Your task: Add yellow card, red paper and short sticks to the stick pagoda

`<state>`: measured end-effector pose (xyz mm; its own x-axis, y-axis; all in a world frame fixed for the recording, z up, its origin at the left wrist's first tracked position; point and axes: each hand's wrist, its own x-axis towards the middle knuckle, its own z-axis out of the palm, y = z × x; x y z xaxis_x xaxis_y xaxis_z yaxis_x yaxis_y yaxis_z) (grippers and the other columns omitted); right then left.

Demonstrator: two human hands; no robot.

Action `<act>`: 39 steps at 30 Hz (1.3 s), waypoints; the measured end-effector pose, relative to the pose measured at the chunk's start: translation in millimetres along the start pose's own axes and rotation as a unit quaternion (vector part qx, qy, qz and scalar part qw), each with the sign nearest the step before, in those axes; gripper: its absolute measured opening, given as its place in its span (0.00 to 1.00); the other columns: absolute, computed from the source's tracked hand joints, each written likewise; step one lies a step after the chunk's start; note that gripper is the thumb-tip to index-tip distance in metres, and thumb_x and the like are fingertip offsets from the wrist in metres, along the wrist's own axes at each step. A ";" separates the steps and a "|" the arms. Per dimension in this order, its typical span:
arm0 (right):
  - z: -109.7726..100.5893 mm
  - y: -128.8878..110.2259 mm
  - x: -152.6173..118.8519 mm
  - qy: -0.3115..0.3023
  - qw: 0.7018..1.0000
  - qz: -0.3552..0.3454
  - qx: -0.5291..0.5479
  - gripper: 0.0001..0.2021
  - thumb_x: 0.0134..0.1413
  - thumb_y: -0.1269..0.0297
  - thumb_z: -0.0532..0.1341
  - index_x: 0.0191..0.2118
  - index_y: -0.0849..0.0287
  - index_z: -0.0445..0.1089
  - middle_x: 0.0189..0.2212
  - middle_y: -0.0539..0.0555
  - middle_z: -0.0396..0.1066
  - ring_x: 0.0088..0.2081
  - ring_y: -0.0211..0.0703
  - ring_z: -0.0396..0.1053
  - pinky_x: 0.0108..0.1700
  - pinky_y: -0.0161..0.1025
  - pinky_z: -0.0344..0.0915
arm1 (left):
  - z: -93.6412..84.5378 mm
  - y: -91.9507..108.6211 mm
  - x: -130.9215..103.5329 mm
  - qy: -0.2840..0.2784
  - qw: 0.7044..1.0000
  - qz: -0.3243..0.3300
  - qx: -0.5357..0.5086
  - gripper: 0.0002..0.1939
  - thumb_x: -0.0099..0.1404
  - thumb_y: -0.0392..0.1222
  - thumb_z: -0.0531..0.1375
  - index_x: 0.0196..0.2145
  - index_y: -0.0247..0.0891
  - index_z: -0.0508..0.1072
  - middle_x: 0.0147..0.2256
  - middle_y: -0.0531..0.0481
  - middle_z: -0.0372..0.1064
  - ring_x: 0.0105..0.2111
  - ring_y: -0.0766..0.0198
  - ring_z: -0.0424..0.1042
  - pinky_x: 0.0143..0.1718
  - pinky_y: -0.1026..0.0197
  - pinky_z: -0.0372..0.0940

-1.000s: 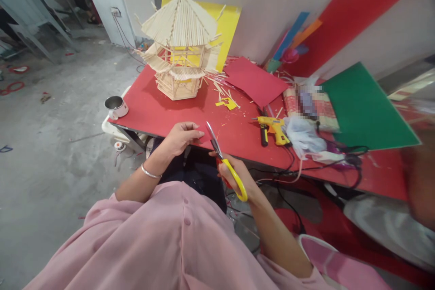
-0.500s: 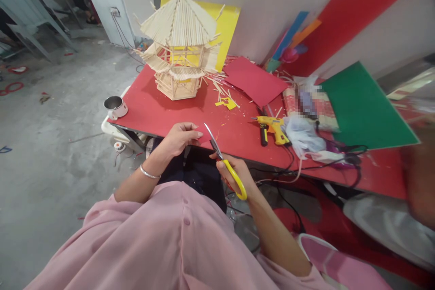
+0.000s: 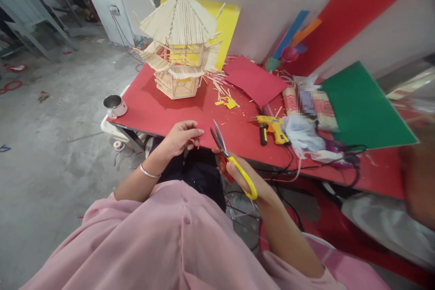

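Observation:
My left hand (image 3: 181, 138) pinches a small piece of red paper (image 3: 199, 144), which is hard to tell apart from the red table top behind it. In my right hand (image 3: 239, 170) is a pair of scissors (image 3: 242, 174) with yellow and red handles. Their blades are slightly parted and point up and away from me, a little to the right of the paper and apart from it. Beyond my hands, a pagoda model (image 3: 180, 50) built of thin wooden sticks stands upright on the red table (image 3: 146, 111).
A metal mug (image 3: 115, 108) sits at the table's left corner. Yellow paper scraps (image 3: 227, 102) and loose sticks lie near the model. To the right are a yellow glue gun (image 3: 273, 129), a plastic bag (image 3: 302, 136), cables, red card (image 3: 254, 80) and a green board (image 3: 370, 108).
My right hand has drawn the scissors to the right, away from my left hand, and their blades have parted. My left hand has barely moved and keeps its pinch on the red paper.

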<state>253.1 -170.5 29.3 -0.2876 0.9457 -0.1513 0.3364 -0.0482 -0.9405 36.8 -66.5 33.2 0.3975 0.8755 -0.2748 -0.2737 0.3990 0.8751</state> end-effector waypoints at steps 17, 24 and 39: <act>-29.8 -2.2 7.6 -0.157 0.986 0.005 0.058 0.36 0.63 0.34 0.52 0.60 0.62 0.66 0.30 0.50 0.62 0.29 0.37 0.61 0.35 0.39 0.66 | -19.0 14.3 10.8 -0.161 0.971 -0.042 0.170 0.12 0.45 0.42 0.69 0.20 0.34 0.70 0.17 0.57 0.63 0.15 0.74 0.60 0.17 0.69 0.58; -32.9 -2.0 10.2 -0.164 0.986 -0.012 0.021 0.37 0.63 0.34 0.50 0.60 0.64 0.67 0.28 0.49 0.63 0.26 0.35 0.60 0.30 0.36 0.62 | -18.3 20.7 11.3 -0.156 0.967 -0.064 0.190 0.11 0.44 0.39 0.68 0.21 0.35 0.69 0.17 0.58 0.64 0.16 0.74 0.60 0.17 0.69 0.58; -24.9 -13.5 9.3 -0.126 0.991 0.010 0.031 0.36 0.61 0.34 0.54 0.55 0.65 0.70 0.24 0.48 0.62 0.25 0.35 0.59 0.32 0.37 0.66 | -17.6 23.2 9.0 -0.162 0.966 -0.063 0.190 0.11 0.45 0.39 0.68 0.21 0.35 0.69 0.16 0.58 0.63 0.15 0.74 0.59 0.17 0.69 0.57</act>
<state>268.2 -153.1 48.2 -0.4991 0.8342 -0.2345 0.2915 -0.0932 -0.9520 18.7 -44.5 44.0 0.6769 0.6710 -0.3027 0.1107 0.3138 0.9430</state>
